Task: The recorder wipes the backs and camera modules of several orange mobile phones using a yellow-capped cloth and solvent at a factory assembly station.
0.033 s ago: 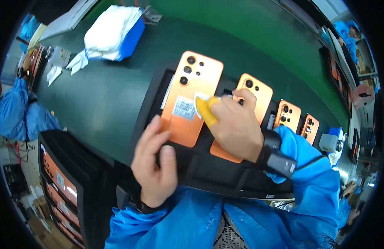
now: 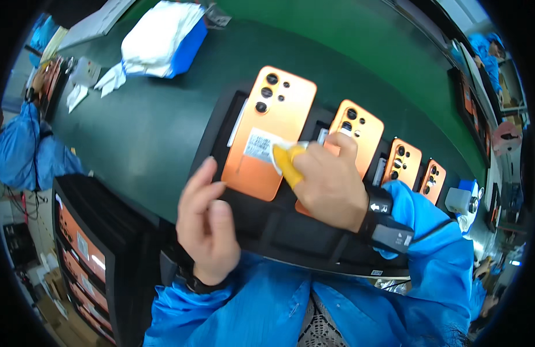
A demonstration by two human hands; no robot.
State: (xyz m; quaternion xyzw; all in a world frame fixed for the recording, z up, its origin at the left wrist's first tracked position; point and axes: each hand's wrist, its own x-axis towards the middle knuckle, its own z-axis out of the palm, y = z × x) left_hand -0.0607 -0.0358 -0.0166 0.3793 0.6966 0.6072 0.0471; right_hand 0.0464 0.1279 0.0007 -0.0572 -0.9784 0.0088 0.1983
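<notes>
Four orange phones (image 2: 293, 127) near two hands (image 2: 331, 188).

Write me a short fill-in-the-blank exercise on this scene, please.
The right hand wears a finger cover coloured ____.
The left hand holds ____.
The phone nearest the left hand bears a label coloured ____.
The white cloths sit in a holder coloured ____.

Missing words: yellow; nothing; white; blue.

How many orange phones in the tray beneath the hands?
4 orange rectangular phones: first nearest the left hand, second partly behind the right hand, third beyond the blue sleeve, fourth rightmost. The sleeve may hide others.
</notes>
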